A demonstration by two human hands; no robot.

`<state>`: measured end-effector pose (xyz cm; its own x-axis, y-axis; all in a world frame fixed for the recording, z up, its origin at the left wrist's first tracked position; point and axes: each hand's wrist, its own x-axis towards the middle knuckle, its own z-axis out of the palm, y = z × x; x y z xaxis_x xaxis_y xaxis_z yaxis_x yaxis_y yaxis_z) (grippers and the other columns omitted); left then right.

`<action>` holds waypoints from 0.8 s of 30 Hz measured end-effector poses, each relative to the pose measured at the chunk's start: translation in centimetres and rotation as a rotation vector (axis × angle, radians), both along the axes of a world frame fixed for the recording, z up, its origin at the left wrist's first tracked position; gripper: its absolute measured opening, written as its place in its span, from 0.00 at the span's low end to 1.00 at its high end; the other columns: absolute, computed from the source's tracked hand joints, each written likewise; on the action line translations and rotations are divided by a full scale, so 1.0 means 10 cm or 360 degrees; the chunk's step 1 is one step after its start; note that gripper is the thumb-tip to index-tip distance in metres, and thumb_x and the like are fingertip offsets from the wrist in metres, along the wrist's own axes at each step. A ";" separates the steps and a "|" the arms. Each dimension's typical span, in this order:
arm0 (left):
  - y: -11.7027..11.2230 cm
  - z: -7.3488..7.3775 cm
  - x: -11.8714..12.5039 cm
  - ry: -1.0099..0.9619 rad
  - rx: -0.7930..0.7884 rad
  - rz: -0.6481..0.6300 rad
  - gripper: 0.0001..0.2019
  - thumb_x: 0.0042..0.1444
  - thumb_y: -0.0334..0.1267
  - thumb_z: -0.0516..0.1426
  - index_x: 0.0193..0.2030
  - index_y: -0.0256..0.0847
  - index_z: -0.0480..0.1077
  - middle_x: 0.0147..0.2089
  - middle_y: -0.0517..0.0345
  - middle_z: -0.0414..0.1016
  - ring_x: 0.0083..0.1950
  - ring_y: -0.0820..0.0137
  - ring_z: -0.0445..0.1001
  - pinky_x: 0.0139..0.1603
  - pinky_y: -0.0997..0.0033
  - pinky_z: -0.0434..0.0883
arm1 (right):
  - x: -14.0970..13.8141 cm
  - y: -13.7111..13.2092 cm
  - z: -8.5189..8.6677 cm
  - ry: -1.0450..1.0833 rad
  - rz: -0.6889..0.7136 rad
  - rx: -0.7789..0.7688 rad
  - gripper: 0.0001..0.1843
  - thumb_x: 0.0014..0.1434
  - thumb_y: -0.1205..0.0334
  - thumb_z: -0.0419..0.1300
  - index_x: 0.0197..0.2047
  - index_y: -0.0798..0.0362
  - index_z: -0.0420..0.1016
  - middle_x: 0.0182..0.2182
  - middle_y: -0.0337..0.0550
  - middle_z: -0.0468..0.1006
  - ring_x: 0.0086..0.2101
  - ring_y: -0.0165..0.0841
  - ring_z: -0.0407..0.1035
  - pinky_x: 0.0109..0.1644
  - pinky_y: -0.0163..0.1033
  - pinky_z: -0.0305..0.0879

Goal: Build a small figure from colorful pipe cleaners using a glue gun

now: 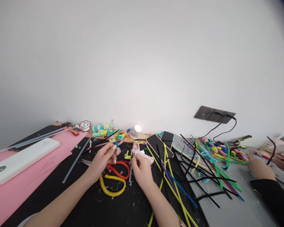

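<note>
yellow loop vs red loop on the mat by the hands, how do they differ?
Colour: the yellow loop is yellow, the red loop red-orange. Place: the yellow loop lies nearer the camera, the red loop behind it, between the left hand and right hand. Span: the yellow loop looks slightly wider. Both are bent stems lying flat on the black mat.
</note>
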<state>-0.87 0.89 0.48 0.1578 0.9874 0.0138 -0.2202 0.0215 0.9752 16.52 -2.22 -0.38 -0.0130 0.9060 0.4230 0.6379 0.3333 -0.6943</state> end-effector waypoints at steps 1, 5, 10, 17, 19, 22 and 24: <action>0.00 0.00 0.00 -0.0018 0.0005 -0.0012 0.20 0.50 0.55 0.61 0.28 0.40 0.63 0.27 0.65 0.67 0.21 0.78 0.65 0.23 0.77 0.63 | 0.00 0.00 0.00 -0.0005 0.0004 0.0006 0.17 0.60 0.63 0.48 0.20 0.51 0.49 0.16 0.32 0.55 0.20 0.27 0.51 0.26 0.35 0.42; 0.01 -0.03 0.01 0.0028 0.0009 -0.0010 0.24 0.52 0.58 0.56 0.21 0.41 0.58 0.20 0.67 0.60 0.18 0.77 0.61 0.21 0.76 0.59 | -0.01 -0.01 0.01 -0.0009 0.0013 0.0025 0.17 0.59 0.64 0.48 0.20 0.51 0.49 0.16 0.32 0.55 0.20 0.27 0.51 0.26 0.35 0.42; 0.00 -0.04 0.01 0.0206 0.0045 -0.0056 0.22 0.53 0.59 0.55 0.26 0.39 0.65 0.23 0.63 0.65 0.20 0.76 0.63 0.23 0.74 0.61 | -0.01 -0.01 0.00 -0.0018 0.0021 0.0018 0.17 0.60 0.64 0.48 0.20 0.51 0.49 0.16 0.32 0.56 0.20 0.27 0.52 0.26 0.34 0.43; -0.02 -0.03 0.03 0.0240 0.0105 -0.0101 0.19 0.56 0.57 0.52 0.30 0.41 0.62 0.27 0.63 0.65 0.20 0.77 0.61 0.21 0.76 0.57 | -0.02 -0.02 0.03 -0.0021 0.0037 0.0033 0.17 0.60 0.64 0.47 0.20 0.51 0.49 0.16 0.32 0.55 0.20 0.27 0.51 0.25 0.34 0.44; -0.02 -0.05 0.04 0.0200 0.0119 -0.0137 0.18 0.57 0.55 0.52 0.30 0.41 0.61 0.30 0.63 0.65 0.21 0.77 0.61 0.21 0.75 0.57 | -0.02 -0.02 0.03 -0.0014 0.0032 0.0047 0.18 0.60 0.64 0.48 0.19 0.51 0.50 0.16 0.32 0.55 0.20 0.27 0.52 0.25 0.34 0.44; -0.01 -0.07 0.03 0.0134 0.0176 -0.0182 0.16 0.59 0.51 0.50 0.27 0.42 0.59 0.29 0.65 0.62 0.21 0.78 0.61 0.22 0.75 0.58 | -0.01 -0.02 0.03 -0.0005 0.0027 0.0059 0.18 0.60 0.64 0.48 0.19 0.51 0.50 0.16 0.31 0.55 0.19 0.27 0.52 0.24 0.34 0.44; -0.02 -0.06 0.02 0.0156 0.0207 -0.0209 0.15 0.59 0.47 0.49 0.26 0.42 0.58 0.26 0.66 0.60 0.20 0.77 0.60 0.22 0.75 0.58 | -0.01 -0.01 0.03 -0.0004 0.0025 0.0053 0.18 0.60 0.63 0.48 0.19 0.51 0.49 0.16 0.31 0.55 0.19 0.27 0.52 0.24 0.34 0.43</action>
<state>-0.64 0.71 -0.11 0.2921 0.9491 0.1182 -0.1278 -0.0837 0.9883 16.46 -2.35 -0.13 -0.0285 0.8912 0.4528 0.6341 0.3663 -0.6810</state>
